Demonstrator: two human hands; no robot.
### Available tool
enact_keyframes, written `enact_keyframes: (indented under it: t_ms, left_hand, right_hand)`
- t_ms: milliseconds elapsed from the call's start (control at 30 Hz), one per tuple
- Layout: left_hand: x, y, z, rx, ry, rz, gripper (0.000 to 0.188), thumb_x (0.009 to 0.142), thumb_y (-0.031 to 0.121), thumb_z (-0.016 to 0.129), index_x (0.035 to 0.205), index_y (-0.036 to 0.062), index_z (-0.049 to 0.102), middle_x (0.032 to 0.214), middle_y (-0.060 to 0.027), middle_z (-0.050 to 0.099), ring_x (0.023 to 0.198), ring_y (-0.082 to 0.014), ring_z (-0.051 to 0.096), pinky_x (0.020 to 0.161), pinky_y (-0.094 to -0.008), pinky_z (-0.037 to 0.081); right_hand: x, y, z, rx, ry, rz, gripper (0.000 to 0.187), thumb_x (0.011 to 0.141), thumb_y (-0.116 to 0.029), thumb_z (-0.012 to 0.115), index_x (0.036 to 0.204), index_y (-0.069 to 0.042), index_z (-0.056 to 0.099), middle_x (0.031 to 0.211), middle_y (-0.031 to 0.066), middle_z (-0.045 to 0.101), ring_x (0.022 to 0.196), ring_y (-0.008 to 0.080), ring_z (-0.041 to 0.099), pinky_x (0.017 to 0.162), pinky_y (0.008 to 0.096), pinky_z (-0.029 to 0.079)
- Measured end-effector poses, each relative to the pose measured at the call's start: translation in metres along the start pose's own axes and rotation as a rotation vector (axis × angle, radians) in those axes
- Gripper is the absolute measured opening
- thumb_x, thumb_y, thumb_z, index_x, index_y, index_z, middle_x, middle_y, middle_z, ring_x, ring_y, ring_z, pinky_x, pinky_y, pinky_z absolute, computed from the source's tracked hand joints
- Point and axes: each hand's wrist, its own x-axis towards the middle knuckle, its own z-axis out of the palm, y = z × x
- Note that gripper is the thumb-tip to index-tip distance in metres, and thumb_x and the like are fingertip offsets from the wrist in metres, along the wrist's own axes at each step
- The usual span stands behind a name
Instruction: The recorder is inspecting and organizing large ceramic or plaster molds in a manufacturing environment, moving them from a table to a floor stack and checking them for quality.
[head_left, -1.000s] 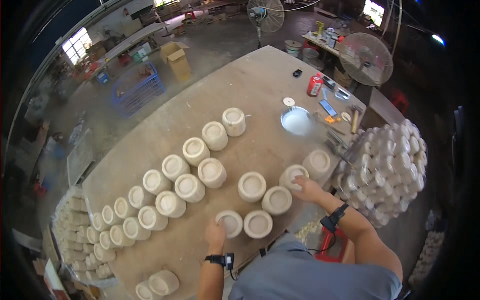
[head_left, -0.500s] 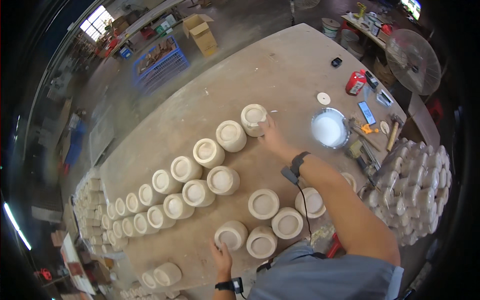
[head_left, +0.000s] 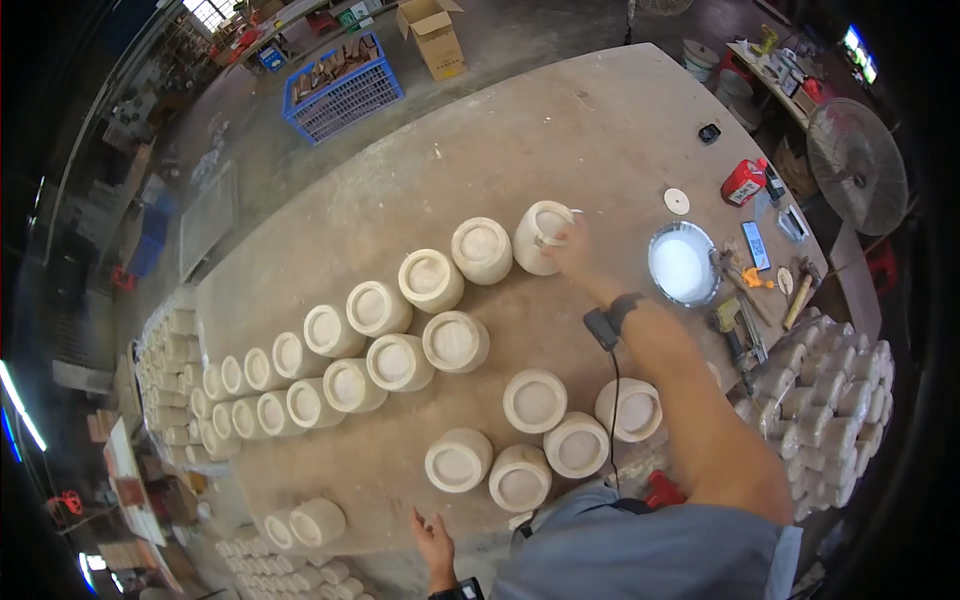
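Your left hand is drawing away empty, while your nearer right hand is grasping the tilted cream pot just leftward.

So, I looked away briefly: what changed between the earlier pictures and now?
The right hand came off a near cylinder, went forward and left, and took the row's end cylinder, now apparently tilted. The left hand let go of its cylinder and drew back, open. The bowl and other cylinders stayed put.

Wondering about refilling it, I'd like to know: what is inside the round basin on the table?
Inside the round basin, a smooth white substance shows; liquid or paste, I cannot tell. It covers the bottom, so its depth cannot be seen.
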Motion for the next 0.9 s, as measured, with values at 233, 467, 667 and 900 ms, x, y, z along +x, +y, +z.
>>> enact_keyframes:
  t_ms: [233,467,667,900]
  left_hand:
    - [0.002,0.045,-0.018,0.033,0.076,0.071,0.061,0.094,0.017,0.064,0.146,0.0004,0.038,0.142,-0.0247,0.045,0.124,-0.0357,0.050,0.101,-0.0414,0.044]
    - [0.002,0.130,-0.022,-0.321,-0.065,0.396,0.069,0.089,0.012,0.069,0.148,0.0003,0.034,0.150,-0.0216,0.036,0.134,-0.0316,0.044,0.106,-0.0432,0.042]
    - [-0.031,0.181,-0.027,-0.832,-0.549,0.412,0.091,0.087,0.044,0.072,0.154,0.0070,0.022,0.153,-0.0173,0.035,0.138,-0.0338,0.040,0.108,-0.0472,0.041]
    - [-0.052,0.152,-0.043,-1.363,-0.890,0.242,0.098,0.084,0.057,0.070,0.154,0.0067,0.023,0.154,-0.0122,0.038,0.140,-0.0301,0.040,0.113,-0.0504,0.036]
  right_hand:
    - [-0.095,-0.095,-0.099,0.461,-0.240,0.366,0.039,0.068,-0.024,0.089,0.087,-0.004,0.061,0.113,0.0124,0.056,0.104,0.0229,0.055,0.087,0.0371,0.049]
    - [-0.189,-0.168,-0.135,0.616,-0.467,0.100,0.034,0.073,-0.022,0.088,0.090,-0.005,0.064,0.114,0.0102,0.058,0.109,0.0198,0.055,0.094,0.0352,0.044]
    - [-0.260,-0.251,-0.166,0.718,-0.681,0.060,0.031,0.074,-0.018,0.087,0.092,-0.006,0.065,0.138,0.0166,0.051,0.128,0.0247,0.049,0.105,0.0369,0.039]
    - [-0.313,-0.288,-0.162,0.681,-0.905,0.006,0.028,0.078,-0.016,0.084,0.095,-0.007,0.064,0.148,0.0215,0.038,0.136,0.0256,0.042,0.109,0.0376,0.036]
